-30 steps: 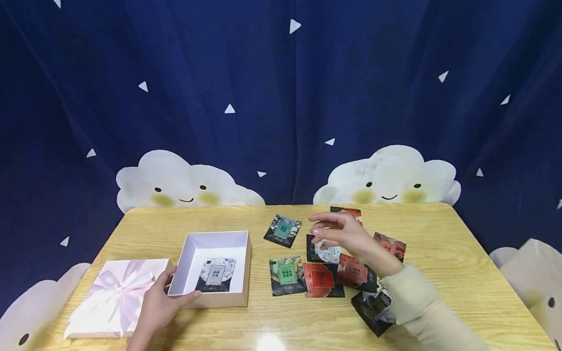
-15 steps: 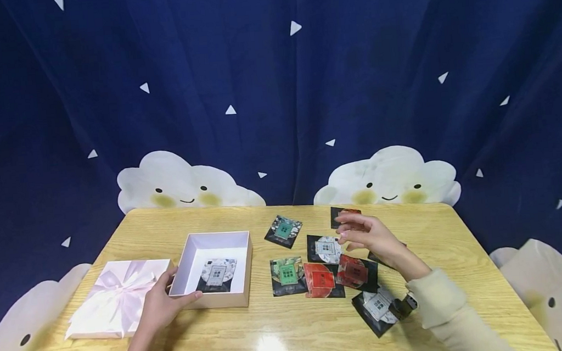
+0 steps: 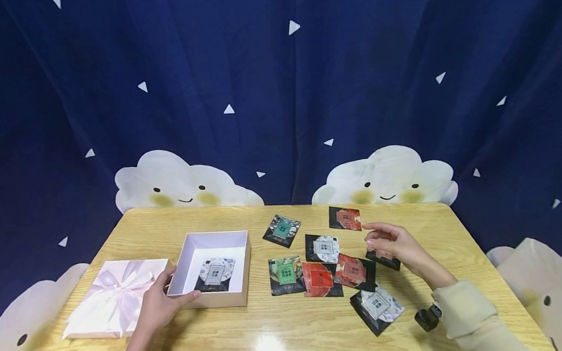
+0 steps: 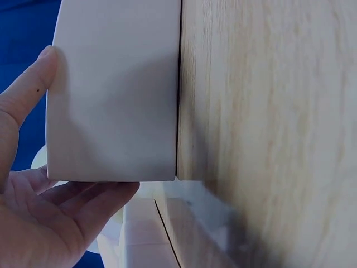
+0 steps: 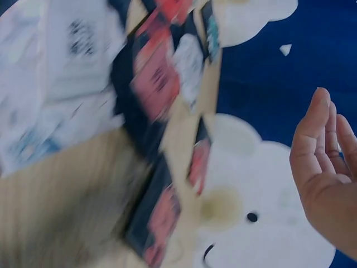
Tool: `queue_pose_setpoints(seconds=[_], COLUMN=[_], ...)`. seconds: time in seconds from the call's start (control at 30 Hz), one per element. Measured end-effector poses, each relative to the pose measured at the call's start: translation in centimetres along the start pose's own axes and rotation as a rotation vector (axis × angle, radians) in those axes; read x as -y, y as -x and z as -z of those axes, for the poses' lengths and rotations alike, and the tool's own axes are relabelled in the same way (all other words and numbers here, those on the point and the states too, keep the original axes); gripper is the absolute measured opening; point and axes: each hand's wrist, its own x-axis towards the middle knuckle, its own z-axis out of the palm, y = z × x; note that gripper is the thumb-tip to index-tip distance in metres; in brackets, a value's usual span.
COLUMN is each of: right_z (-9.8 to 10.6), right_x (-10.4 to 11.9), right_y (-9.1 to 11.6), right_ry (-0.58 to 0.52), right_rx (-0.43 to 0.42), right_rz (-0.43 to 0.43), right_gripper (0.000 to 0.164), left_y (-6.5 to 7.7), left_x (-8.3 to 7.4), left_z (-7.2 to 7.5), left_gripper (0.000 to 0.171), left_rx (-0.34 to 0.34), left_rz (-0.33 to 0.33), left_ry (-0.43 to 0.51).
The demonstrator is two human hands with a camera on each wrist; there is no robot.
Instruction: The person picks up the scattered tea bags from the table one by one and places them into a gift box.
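While the left hand (image 3: 156,308) is gripping the near left corner of the pale square box (image 3: 226,299), its thumb is pressing on the front rim and its fingers are lying against the left wall. Inside that box, a white-labelled black packet (image 3: 215,275) is lying flat on the floor, close to the front wall. Well apart from the left hand, the right hand (image 3: 399,242) is hovering with loosely bent fingers above a red-labelled black packet (image 3: 387,261), which it is partly hiding in the head view. Farther back, another red packet (image 3: 345,218) is resting near the table's far edge, and a teal-labelled packet (image 3: 282,230) is lying at an angle near the box. Between them and nearer the front, a white-and-black packet (image 3: 322,248) is sitting behind a row of green (image 3: 286,275), bright red (image 3: 322,279) and dusty red (image 3: 355,272) packets, the two red ones overlapping. A tilted white-labelled packet (image 3: 377,308) is lying nearest the front. To the box's left, a bow-topped lid (image 3: 117,298) is resting on the wooden table (image 3: 298,334).
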Motion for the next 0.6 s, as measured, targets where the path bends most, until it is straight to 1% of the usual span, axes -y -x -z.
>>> queue_pose_setpoints(seconds=[0.13, 0.2, 0.3, 0.43, 0.53, 0.6], right_z=[1.0, 1.6, 2.3, 3.5, 4.4, 4.7], right_x=[-1.3, -2.0, -3.1, -4.5, -5.2, -5.4], right_y=[0.0, 0.0, 0.0, -0.3, -0.6, -0.8], right_ry=[0.002, -0.004, 0.014, 0.108, 0.181, 0.205], right_rx=[-0.025, -0.039, -0.05, -0.06, -0.083, -0.09], right_rz=[-0.016, -0.026, -0.027, -0.013, -0.029, -0.048], right_gripper=[0.053, 0.054, 0.058, 0.057, 0.059, 0.06], left_y=[0.0, -0.1, 0.0, 0.0, 0.0, 0.0], left_x=[0.1, 0.1, 0.0, -0.1, -0.2, -0.2], left_z=[0.1, 0.1, 0.1, 0.1, 0.2, 0.2], left_gripper=[0.086, 0.086, 0.087, 0.088, 0.088, 0.088], left_rx=[-0.006, -0.003, 0.002, 0.006, 0.007, 0.004], left_rz=[-0.007, -0.004, 0.005, 0.011, 0.014, 0.016], left_ry=[0.003, 0.002, 0.003, 0.005, 0.004, 0.003])
